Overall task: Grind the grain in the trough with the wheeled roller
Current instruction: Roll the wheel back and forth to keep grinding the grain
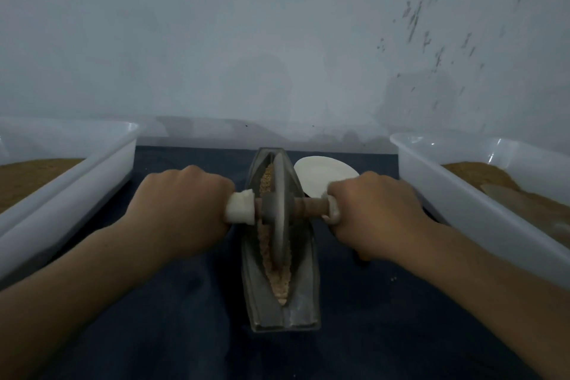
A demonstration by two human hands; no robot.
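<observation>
Fingers of the left hand (182, 210) are curled tight round the white-wrapped left handle (240, 210), knuckles up and fingertips hidden beneath. Those of the right hand (370, 213) are wrapped the same way round the right handle (333, 210), where only a little white wrap shows past the thumb side. Between the two fists runs a rusty axle (311, 206) through the hub of the wheeled roller (280, 210), whose grey disc stands upright on edge in the groove of the trough (305, 296). This narrow, boat-shaped metal trough lies lengthwise, pointing away from the person, in the middle of the dark table (185, 333). Grain (280, 285) lies in the groove, heaped along the left face of the disc and gathered pale and crushed at the near tip. A white plate (320, 174) sits just beyond the right hand, partly hidden by it and close beside the trough's far end. A few crumbs (393, 279) dot the table near the right wrist. Well apart on either side stand the left tub (92, 170) and right tub (447, 194), both white plastic and each holding brown meal. Behind everything rises a pale, scuffed wall (277, 40).
</observation>
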